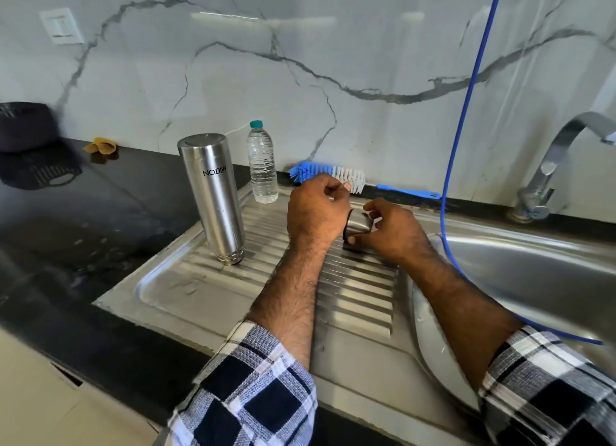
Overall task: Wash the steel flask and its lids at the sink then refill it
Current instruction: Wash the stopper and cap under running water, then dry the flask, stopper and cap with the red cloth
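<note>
The steel flask (213, 195) stands upside down on the ribbed drainboard (353, 289), left of both hands. My right hand (395, 230) grips the steel cup lid (359, 225) just above the drainboard, with the lid's dark open rim facing my left hand. My left hand (315, 210) is right beside the lid with its fingers curled, and its thumb and forefinger pinch a small piece. That piece looks like the inner lid, though the hand hides almost all of it.
A blue and white bottle brush (333, 175) lies along the wall behind my hands. A clear water bottle (262, 165) stands by the flask. The sink basin (520, 279) and tap (553, 165) are on the right, and a blue hose (466, 112) hangs into the basin. Black counter (83, 229) spreads to the left.
</note>
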The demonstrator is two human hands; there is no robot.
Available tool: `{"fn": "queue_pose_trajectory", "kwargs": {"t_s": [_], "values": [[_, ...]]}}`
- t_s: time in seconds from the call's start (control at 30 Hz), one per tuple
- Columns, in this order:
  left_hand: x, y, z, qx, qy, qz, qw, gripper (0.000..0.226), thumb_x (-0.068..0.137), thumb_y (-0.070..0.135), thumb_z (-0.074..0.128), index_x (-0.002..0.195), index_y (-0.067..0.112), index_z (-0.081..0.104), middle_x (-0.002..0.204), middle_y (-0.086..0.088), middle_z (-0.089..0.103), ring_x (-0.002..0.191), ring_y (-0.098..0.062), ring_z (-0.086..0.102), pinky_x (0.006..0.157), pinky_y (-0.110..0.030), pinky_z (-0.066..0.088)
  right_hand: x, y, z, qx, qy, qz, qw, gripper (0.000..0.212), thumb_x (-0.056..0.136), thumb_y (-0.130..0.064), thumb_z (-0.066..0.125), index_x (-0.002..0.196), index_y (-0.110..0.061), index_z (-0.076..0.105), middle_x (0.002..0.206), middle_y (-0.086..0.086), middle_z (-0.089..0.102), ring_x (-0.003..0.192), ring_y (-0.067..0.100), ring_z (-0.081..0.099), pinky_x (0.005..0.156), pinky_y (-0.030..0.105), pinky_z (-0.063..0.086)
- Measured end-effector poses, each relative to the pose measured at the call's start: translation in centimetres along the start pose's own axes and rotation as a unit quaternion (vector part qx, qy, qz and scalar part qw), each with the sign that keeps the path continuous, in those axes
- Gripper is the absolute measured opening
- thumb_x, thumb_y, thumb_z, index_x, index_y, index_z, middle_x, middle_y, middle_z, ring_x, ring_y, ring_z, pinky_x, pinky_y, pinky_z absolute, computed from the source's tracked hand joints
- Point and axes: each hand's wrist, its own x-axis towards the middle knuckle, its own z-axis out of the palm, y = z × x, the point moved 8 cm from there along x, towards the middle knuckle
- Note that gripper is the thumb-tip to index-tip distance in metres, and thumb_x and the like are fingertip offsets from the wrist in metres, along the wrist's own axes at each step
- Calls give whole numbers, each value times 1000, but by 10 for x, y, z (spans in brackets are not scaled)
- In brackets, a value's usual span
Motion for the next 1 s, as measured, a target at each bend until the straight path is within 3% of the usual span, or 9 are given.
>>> {"fn": "queue_pose_trajectory", "kwargs": {"t_s": [0.3, 0.53, 0.67, 0.8, 0.9, 1.0], "values": [[-2, 0, 9, 9, -28, 6, 1000, 11, 96, 32, 75, 100, 21, 77, 93, 15, 75, 65, -1, 65, 56, -21, 50, -3, 6, -1, -17, -7, 6, 1000, 73, 64, -50, 97, 127, -35, 63, 125, -10, 68, 109, 11, 62, 87, 34, 54], [-2, 2, 8, 12, -26, 18, 999, 12, 96, 33, 75, 100, 21, 77, 93, 14, 75, 66, -1, 66, 58, -21, 52, -6, -4, -9, -22, -13, -5, 1000, 83, 64, -53, 97, 136, -31, 61, 135, -7, 66, 117, 14, 63, 96, 39, 57], [-7, 10, 10, -3, -29, 34, 999, 11, 96, 33, 76, 97, 22, 76, 89, 16, 73, 72, 0, 67, 62, -24, 57, -10, -8, -33, 6, 6, -2, 1000, 70, 74, -47, 94, 134, -26, 65, 130, -6, 69, 114, 13, 65, 96, 33, 55], [-19, 22, 20, -15, -72, 60, 995, 12, 90, 32, 82, 96, 25, 74, 81, 15, 71, 71, -3, 67, 65, -25, 58, -36, -6, -61, -53, -43, 6, 998, 42, 79, -52, 88, 111, -29, 71, 104, -11, 70, 96, 10, 66, 83, 26, 52], [-45, 49, 43, -25, -133, 116, 984, 32, 75, 14, 88, 83, 26, 60, 72, 9, 62, 64, -10, 59, 62, -27, 52, -79, 28, -103, -92, -18, 56, 994, 20, 77, -20, 83, 83, -30, 66, 82, -11, 64, 80, 15, 64, 63, 21, 42], [-92, 93, 80, 25, -220, 162, 962, 28, 66, 8, 73, 69, 27, 53, 65, 9, 59, 61, -15, 57, 59, -33, 51, -127, 66, -142, -141, 5, 106, 984, 21, 80, -7, 65, 67, -23, 60, 79, 0, 71, 81, 25, 67, 67, 25, 44]]}}
